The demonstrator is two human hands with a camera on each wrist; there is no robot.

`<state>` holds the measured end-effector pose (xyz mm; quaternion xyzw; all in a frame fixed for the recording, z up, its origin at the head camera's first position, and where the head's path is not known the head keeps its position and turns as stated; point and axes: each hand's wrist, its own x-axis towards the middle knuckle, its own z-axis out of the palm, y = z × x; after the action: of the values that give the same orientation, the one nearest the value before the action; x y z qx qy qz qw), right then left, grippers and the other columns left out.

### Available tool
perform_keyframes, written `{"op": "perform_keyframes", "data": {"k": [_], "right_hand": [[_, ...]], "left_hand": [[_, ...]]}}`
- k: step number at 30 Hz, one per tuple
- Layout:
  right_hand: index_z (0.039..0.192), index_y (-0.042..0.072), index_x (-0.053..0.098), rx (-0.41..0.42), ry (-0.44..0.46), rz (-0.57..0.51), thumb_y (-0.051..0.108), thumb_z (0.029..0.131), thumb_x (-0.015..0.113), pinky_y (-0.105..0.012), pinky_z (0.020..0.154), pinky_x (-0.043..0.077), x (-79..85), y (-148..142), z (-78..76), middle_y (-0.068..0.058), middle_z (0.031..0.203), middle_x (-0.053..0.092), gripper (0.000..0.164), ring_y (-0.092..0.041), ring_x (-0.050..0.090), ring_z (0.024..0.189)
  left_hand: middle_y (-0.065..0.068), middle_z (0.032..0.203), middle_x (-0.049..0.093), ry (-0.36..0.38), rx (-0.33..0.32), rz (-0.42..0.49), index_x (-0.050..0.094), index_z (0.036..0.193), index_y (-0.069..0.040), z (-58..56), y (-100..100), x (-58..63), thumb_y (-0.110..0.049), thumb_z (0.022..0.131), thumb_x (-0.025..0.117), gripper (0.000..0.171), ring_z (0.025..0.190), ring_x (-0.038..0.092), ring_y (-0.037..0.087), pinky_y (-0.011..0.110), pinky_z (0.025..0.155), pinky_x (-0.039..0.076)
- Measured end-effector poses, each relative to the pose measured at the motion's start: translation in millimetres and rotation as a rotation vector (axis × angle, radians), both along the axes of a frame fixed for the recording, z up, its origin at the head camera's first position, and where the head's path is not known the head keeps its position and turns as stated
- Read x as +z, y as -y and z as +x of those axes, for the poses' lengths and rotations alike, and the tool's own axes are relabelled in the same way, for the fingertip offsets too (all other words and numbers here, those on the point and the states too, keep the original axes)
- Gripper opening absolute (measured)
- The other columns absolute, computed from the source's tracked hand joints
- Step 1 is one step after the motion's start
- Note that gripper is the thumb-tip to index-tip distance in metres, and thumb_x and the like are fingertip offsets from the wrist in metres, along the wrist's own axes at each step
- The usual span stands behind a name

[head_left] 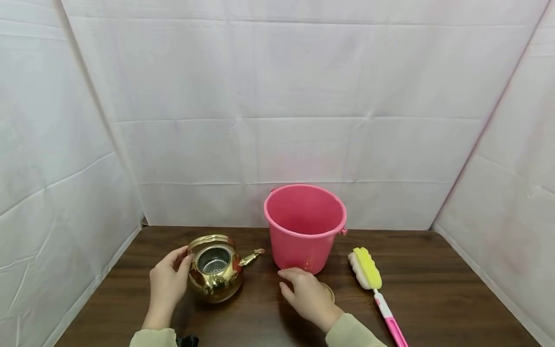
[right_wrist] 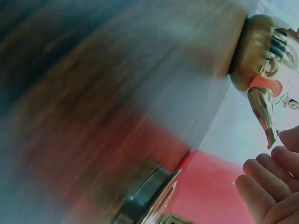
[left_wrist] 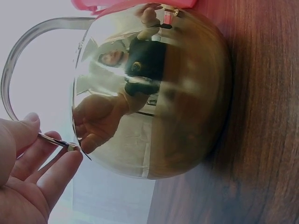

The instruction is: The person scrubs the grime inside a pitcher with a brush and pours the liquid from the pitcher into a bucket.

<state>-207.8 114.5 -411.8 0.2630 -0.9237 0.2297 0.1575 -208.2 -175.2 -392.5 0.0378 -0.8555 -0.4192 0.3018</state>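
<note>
A shiny gold teapot (head_left: 218,288) stands on the dark wooden table with its top uncovered. A perforated metal strainer (head_left: 214,264) shows inside the opening, and the spout (head_left: 249,259) points right. My left hand (head_left: 169,279) pinches the base of the handle (left_wrist: 13,60) between thumb and fingers, on the side away from the spout. My right hand (head_left: 307,295) is over the table before the pink bucket (head_left: 299,248), fingers loosely bent and holding nothing. Partly hidden behind that hand lies the round gold lid (head_left: 329,292), also visible low in the right wrist view (right_wrist: 152,198).
A bottle brush with a yellow and white sponge head (head_left: 366,270) and a pink and white handle (head_left: 392,325) lies to the right. White cloth walls (head_left: 277,106) enclose the table (head_left: 442,289) at the back and sides. Something black (head_left: 187,341) shows by the left sleeve.
</note>
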Motion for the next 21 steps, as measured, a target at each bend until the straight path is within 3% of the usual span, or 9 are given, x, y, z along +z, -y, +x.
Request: {"op": "perform_keyframes", "data": {"k": [21], "right_hand": [[0.111, 0.005, 0.069, 0.027, 0.030, -0.022, 0.014, 0.088, 0.063, -0.036, 0.089, 0.053, 0.5, 14, 0.7, -0.007, 0.110, 0.070, 0.025, -0.019, 0.065, 0.104]], "left_hand": [[0.021, 0.097, 0.071, -0.012, 0.011, -0.008, 0.067, 0.109, 0.004, 0.7, -2, 1.7, -0.007, 0.087, 0.066, 0.025, 0.089, 0.068, 0.033, 0.033, 0.067, 0.053]]}}
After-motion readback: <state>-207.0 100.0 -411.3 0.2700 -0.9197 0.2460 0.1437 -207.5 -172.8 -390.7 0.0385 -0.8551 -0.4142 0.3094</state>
